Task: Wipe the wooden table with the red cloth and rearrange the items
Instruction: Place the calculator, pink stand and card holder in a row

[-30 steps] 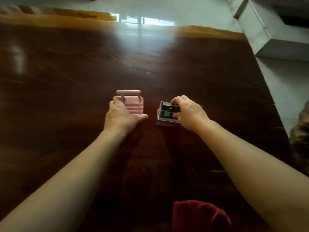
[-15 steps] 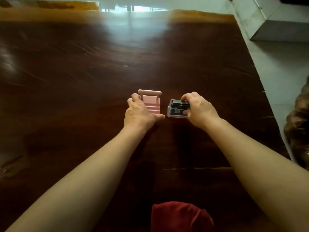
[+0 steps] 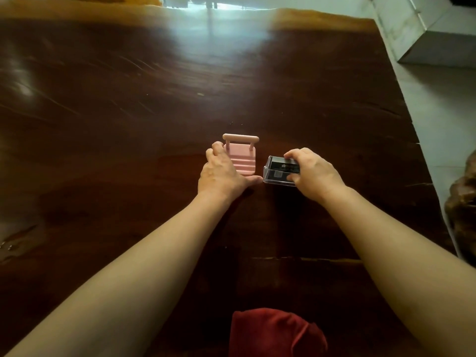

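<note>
A dark, glossy wooden table [image 3: 128, 104] fills the view. Near its middle stands a small pink ribbed holder [image 3: 243, 158] with a bar handle on top; my left hand [image 3: 221, 176] wraps its left side and base. Just to the right is a clear plastic box [image 3: 279, 171] with dark contents, gripped by my right hand [image 3: 313, 173] with fingers over its top and the thumb at its front. The two items sit side by side, a small gap between them. The red cloth [image 3: 275, 333] lies crumpled at the near edge, untouched.
The table's right edge [image 3: 412, 130] runs diagonally along a pale tiled floor. A grey-white block [image 3: 438, 34] stands at the top right beyond the table. A brown carved wooden object [image 3: 463, 199] sits off the right edge. Wet streaks gleam at the far left.
Both hands keep their grip on the same items. The pink holder and clear box stay side by side; mostly the camera view has shifted, with the cloth appearing more centred.
</note>
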{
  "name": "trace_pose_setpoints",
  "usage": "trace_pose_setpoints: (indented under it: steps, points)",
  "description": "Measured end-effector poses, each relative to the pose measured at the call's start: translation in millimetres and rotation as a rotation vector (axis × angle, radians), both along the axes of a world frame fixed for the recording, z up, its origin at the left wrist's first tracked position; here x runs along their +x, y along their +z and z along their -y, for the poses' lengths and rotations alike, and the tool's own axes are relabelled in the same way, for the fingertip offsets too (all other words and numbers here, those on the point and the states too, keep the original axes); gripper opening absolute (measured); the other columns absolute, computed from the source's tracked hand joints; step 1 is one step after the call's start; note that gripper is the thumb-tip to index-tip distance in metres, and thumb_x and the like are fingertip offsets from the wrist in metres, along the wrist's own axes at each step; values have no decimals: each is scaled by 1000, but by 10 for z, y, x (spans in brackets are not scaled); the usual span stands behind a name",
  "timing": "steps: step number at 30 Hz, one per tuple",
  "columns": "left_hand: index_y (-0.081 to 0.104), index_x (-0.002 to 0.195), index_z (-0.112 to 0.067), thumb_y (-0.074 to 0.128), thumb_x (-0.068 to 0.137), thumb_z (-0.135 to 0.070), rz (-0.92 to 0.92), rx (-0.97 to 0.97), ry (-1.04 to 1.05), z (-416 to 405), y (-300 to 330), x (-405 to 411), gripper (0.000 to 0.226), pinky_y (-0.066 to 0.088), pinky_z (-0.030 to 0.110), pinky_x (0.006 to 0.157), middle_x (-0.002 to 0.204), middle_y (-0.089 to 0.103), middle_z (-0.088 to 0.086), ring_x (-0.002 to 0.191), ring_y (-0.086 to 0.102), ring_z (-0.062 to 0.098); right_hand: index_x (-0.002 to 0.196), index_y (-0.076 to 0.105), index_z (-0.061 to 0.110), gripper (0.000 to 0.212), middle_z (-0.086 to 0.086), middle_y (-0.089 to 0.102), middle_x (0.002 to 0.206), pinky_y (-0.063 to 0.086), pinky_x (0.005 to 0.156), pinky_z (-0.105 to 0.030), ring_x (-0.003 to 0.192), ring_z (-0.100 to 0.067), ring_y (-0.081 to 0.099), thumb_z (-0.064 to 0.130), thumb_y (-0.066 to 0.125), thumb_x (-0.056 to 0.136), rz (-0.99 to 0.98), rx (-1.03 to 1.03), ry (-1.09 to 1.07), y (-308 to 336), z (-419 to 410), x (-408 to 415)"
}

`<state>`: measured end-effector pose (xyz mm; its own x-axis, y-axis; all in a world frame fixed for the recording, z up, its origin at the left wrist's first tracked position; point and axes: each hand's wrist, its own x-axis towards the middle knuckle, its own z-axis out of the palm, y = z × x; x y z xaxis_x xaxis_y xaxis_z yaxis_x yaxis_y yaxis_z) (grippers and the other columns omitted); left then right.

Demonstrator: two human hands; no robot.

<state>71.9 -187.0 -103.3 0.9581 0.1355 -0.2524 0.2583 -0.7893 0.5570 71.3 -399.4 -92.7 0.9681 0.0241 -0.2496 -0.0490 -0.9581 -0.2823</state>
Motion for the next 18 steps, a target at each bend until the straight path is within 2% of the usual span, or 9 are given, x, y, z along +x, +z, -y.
trace_pose_setpoints:
  steps: [3,6,9,12,14,15,18]
  points:
    - [19,148,-19,83,44,-77,-21,9,-23,-142,55,-101,134,50,44,94,146,42,10,126,53,32,142,46,30,66,3,56,135,52,93,-44,120,-22,57,19,78,85,16,18,-4,91,-26,-13]
    - [18,152,-18,71,48,-87,-9,19,9,-407,204,-248,135,49,45,96,151,40,11,130,51,31,141,48,28,62,0,56,136,51,91,-41,121,-23,56,19,77,86,103,45,13,235,-125,-30]
    - [23,151,-18,61,54,-91,49,33,91,-859,387,-416,127,47,45,98,147,45,10,129,52,30,138,51,27,55,-1,57,133,52,93,-43,121,-23,55,19,75,88,169,95,77,441,-375,-55]
    - [31,149,-19,62,60,-87,96,81,143,-1413,531,-602,116,47,46,98,143,47,9,127,52,30,135,53,31,54,4,58,125,51,90,-42,114,-18,56,19,75,87,179,158,171,603,-754,-115]
    - [38,148,-19,63,63,-85,114,121,167,-1834,615,-735,110,47,46,98,143,48,8,128,51,30,139,51,32,57,4,57,130,50,90,-41,116,-19,54,27,75,87,162,187,245,685,-1113,-172]
    - [41,147,-18,63,65,-83,122,135,186,-2069,652,-808,107,46,46,99,143,49,8,129,50,30,140,50,31,57,3,56,134,49,90,-39,119,-20,54,34,74,88,157,188,285,715,-1338,-206]
    - [44,146,-17,66,68,-78,156,176,254,-2794,736,-1023,101,45,45,101,143,50,10,130,48,31,142,49,33,60,7,56,138,40,80,-20,117,-12,57,53,69,88,188,158,394,786,-2083,-297]
